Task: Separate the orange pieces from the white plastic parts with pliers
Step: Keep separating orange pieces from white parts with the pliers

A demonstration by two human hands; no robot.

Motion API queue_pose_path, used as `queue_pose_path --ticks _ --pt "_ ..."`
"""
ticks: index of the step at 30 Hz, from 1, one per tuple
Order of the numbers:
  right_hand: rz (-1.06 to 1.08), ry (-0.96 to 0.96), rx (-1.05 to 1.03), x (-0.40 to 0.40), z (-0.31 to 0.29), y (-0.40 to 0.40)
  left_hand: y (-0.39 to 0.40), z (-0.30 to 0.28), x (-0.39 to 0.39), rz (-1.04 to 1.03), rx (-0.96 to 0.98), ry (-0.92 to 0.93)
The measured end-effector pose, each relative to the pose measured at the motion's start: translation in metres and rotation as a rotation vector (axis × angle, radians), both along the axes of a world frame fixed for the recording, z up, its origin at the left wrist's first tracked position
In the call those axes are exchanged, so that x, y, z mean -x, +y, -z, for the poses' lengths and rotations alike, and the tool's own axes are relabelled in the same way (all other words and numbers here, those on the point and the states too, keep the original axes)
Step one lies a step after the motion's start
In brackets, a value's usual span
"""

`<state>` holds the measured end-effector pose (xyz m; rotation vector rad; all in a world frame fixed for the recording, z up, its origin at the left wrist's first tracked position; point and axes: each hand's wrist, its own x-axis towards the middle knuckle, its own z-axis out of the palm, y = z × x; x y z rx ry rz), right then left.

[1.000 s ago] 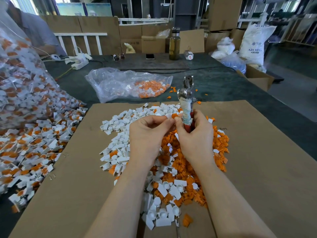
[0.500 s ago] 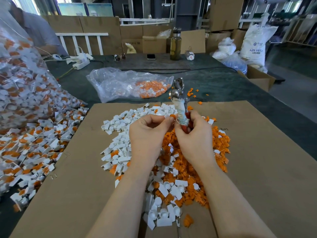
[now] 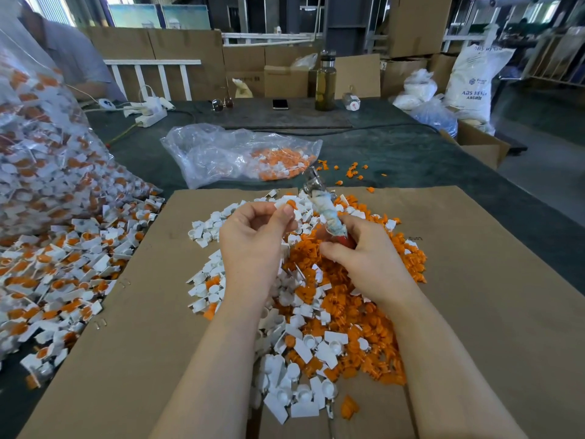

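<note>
Change: the pliers (image 3: 323,207) have tipped from near upright, a second ago, to a lean up and to the left; the hands have drawn apart.
Pliers axis: long axis runs from the red grip in the right hand (image 3: 364,264) up-left to the metal head, which points away from the person towards the small bag (image 3: 221,153).
Pliers place: above the far edge of the pile (image 3: 316,296), head over the far rim of the cardboard (image 3: 474,280). Whether the head is open cannot be told.
Right hand: fingers curled round the wrapped handle, thumb pointing left over the pile.
Left hand (image 3: 253,239): raised over the pile, thumb and fingertips pinching a white part (image 3: 286,205) with an orange piece in it.
Part place: just left of the pliers, apart from the head.
Pile: white parts mostly on its left and near sides, orange pieces mostly on its right.
Left of the pile: loose unsorted parts (image 3: 63,274) beside the cardboard, spilled from a large bag (image 3: 47,153).
Beyond the pile: the small bag holding orange pieces.
</note>
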<state>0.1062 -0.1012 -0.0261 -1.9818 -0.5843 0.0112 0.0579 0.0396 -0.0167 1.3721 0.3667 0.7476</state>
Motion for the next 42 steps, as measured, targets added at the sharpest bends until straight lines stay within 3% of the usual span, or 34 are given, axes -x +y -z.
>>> queue_pose_path --ticks 12,27,32,38,42 --pt "0.215 -0.235 -0.179 0.006 0.001 0.013 -0.014 0.008 -0.003 -0.012 -0.304 0.122" --pt "0.234 -0.193 -0.206 0.005 0.004 0.017 -0.017 0.012 -0.003 -0.029 -0.392 0.093" --pt "0.112 -0.109 -0.155 0.004 0.000 0.008 -0.009 0.009 -0.003 0.005 -0.259 0.094" --pt "-0.077 0.022 0.056 0.002 -0.008 -0.006 0.011 0.007 -0.002 0.059 0.061 -0.097" --pt "-0.193 0.064 0.145 0.004 -0.009 -0.007 0.015 0.009 -0.003 0.070 0.063 -0.138"
